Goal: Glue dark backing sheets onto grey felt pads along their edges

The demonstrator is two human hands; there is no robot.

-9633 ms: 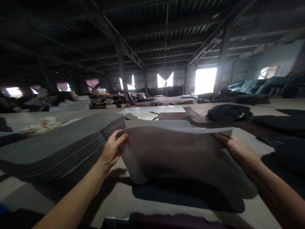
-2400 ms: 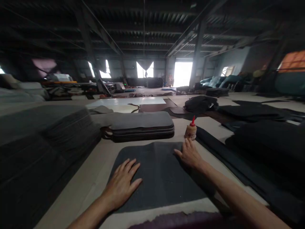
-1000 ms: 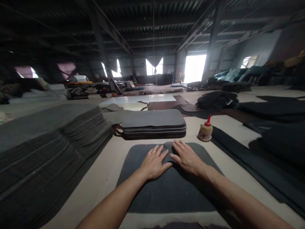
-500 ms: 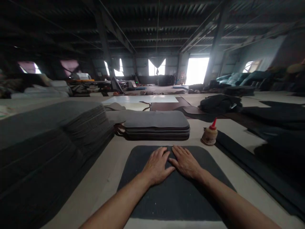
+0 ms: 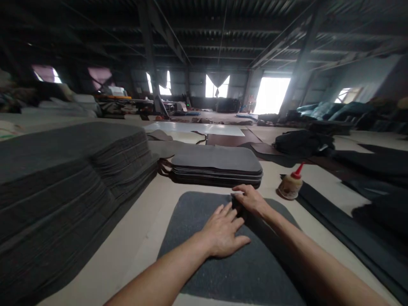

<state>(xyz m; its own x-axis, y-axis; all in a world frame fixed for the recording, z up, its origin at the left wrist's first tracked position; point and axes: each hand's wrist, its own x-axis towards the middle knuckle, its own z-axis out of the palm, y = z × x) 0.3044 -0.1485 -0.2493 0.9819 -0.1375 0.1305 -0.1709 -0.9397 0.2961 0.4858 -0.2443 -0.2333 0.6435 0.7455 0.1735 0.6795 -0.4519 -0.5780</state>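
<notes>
A dark grey mat-like sheet [image 5: 210, 276] with rounded corners lies on the pale table before me. My left hand [image 5: 223, 233] rests flat on its middle, fingers spread and thumb out to the right. At the far edge of the sheet is my right hand [image 5: 250, 199], its thumb and forefinger close together on that edge. A dark crease or shadow shows just under those fingertips; the exact grip is partly hidden. Just beyond stands a neat stack of grey rounded sheets [image 5: 216, 159]. To the right is a squeeze bottle [image 5: 290, 187] with a red nozzle.
Tall piles of dark grey sheets [image 5: 117, 157] rise on the left. A long dark strip [image 5: 344, 233] runs along the right side of the table [image 5: 134, 233]. Farther back are a black bundle [image 5: 301, 142] and brown sheet material [image 5: 229, 139].
My right hand has moved off the sheet's surface to its far edge, its fingers drawn together. My left hand has slid nearer to me and spread. The view has shifted slightly left.
</notes>
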